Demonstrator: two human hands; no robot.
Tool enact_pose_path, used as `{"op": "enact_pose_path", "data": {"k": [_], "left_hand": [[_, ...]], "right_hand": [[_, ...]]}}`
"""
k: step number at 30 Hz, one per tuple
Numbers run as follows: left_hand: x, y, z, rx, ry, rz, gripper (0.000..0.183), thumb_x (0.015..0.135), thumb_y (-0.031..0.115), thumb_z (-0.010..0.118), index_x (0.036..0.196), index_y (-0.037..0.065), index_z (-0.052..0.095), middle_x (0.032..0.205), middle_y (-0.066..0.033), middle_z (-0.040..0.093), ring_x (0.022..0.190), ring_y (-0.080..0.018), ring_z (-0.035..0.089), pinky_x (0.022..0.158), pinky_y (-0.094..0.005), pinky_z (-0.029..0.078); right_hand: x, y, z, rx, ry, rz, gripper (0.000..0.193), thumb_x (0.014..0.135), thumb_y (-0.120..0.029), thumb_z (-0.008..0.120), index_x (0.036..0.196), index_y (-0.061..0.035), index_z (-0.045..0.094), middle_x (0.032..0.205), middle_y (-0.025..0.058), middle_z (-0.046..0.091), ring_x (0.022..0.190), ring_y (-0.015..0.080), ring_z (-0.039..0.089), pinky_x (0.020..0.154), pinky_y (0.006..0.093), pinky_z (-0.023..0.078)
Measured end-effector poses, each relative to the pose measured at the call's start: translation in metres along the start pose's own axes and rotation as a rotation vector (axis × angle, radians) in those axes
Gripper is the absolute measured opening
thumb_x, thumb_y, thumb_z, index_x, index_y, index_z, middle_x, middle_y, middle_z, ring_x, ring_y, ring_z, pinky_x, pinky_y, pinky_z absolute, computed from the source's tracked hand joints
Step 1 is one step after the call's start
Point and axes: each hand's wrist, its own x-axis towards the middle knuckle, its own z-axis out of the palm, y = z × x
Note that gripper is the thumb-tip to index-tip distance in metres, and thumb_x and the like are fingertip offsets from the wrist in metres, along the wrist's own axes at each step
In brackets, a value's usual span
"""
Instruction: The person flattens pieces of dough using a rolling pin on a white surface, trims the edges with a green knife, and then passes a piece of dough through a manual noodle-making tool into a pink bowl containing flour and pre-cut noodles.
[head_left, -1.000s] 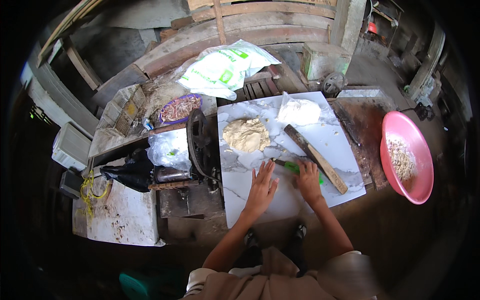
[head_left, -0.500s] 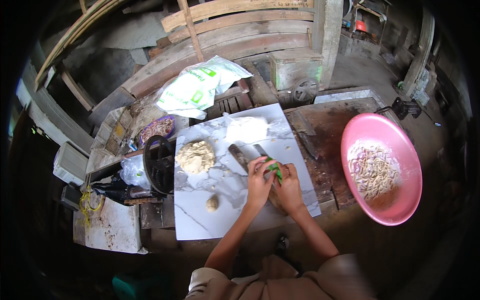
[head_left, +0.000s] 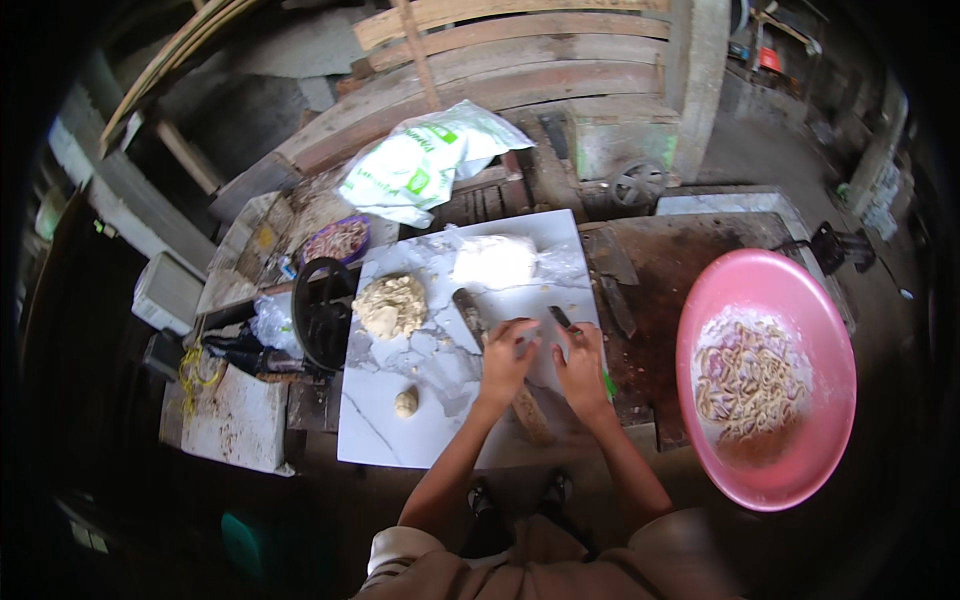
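Observation:
My left hand [head_left: 507,362] is over the marble-patterned board, its fingers apart and empty. It is beside a long, worn wooden stick [head_left: 530,412] that lies slanted, partly hidden beneath it. My right hand [head_left: 580,368] is a little to the right, with fingers loosely spread. Under it lies a slim tool, seemingly a knife; its dark end [head_left: 561,317] shows past the fingers and a green part [head_left: 609,386] at the wrist side. On the left of the board are a lumpy dough mass [head_left: 392,308] and a small dough ball [head_left: 406,402]. A bag of white powder [head_left: 495,260] lies at the far side.
At right stands a pink basin [head_left: 835,400] holding floured dough strips. A hand wheel [head_left: 318,312] borders the board's left side. Beyond are a white-green sack [head_left: 425,165], a purple bowl [head_left: 365,240] and a metal box [head_left: 625,145]. Dark flat blades [head_left: 612,270] lie right of the board.
My hands have drawn apart; before, they were together around the green part. The slim tool now lies farther right, under my right hand. The whole view has shifted slightly.

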Motion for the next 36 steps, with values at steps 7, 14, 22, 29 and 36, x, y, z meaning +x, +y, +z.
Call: {"op": "enact_pose_path", "data": {"k": [7, 14, 22, 29, 36], "left_hand": [[-0.062, -0.023, -0.124, 0.225, 0.269, -0.133, 0.029, 0.077, 0.005, 0.067, 0.106, 0.008, 0.063, 0.107, -0.0096, 0.061, 0.099, -0.0274, 0.055, 0.081, -0.036, 0.047], [-0.124, -0.083, -0.173, 0.456, 0.153, -0.116, 0.048, 0.072, 0.012, 0.074, 0.116, 0.007, 0.055, 0.115, -0.0133, 0.055, 0.105, -0.032, 0.05, 0.091, -0.0399, 0.043], [-0.111, -0.091, -0.181, 0.209, -0.023, -0.071, 0.052, 0.069, 0.014, 0.076, 0.116, 0.007, 0.056, 0.109, -0.0145, 0.057, 0.101, -0.0309, 0.054, 0.088, -0.0376, 0.046], [-0.102, -0.101, -0.197, 0.065, 0.013, 0.155, 0.04, 0.07, 0.014, 0.076, 0.106, 0.005, 0.063, 0.1, -0.012, 0.062, 0.088, -0.0285, 0.058, 0.077, -0.0365, 0.049], [-0.102, -0.107, -0.195, -0.074, -0.045, 0.059, 0.029, 0.073, 0.014, 0.073, 0.099, 0.003, 0.067, 0.098, -0.013, 0.064, 0.088, -0.0278, 0.058, 0.079, -0.0355, 0.048]], "right_hand": [[0.003, -0.051, 0.072, 0.057, -0.286, -0.04, 0.066, 0.081, -0.034, 0.065, 0.128, 0.0051, 0.04, 0.109, 0.0217, 0.048, 0.1, 0.0363, 0.05, 0.083, 0.0436, 0.045], [0.019, -0.056, 0.099, -0.199, -0.422, 0.039, 0.066, 0.075, -0.028, 0.07, 0.127, 0.0016, 0.041, 0.111, 0.0201, 0.048, 0.1, 0.0363, 0.051, 0.081, 0.0417, 0.048], [0.02, -0.098, 0.072, 0.201, -0.529, 0.204, 0.052, 0.075, -0.031, 0.07, 0.108, 0.0043, 0.049, 0.083, 0.0232, 0.063, 0.077, 0.0336, 0.064, 0.07, 0.0364, 0.048], [0.005, -0.145, 0.073, 0.229, -0.508, 0.244, 0.051, 0.079, -0.041, 0.068, 0.096, 0.0035, 0.05, 0.066, 0.0198, 0.059, 0.061, 0.0321, 0.062, 0.057, 0.038, 0.046], [-0.016, -0.155, 0.084, 0.11, -0.449, 0.195, 0.051, 0.082, -0.047, 0.061, 0.095, 0.0012, 0.052, 0.068, 0.02, 0.06, 0.064, 0.0347, 0.062, 0.057, 0.0409, 0.045]]}}
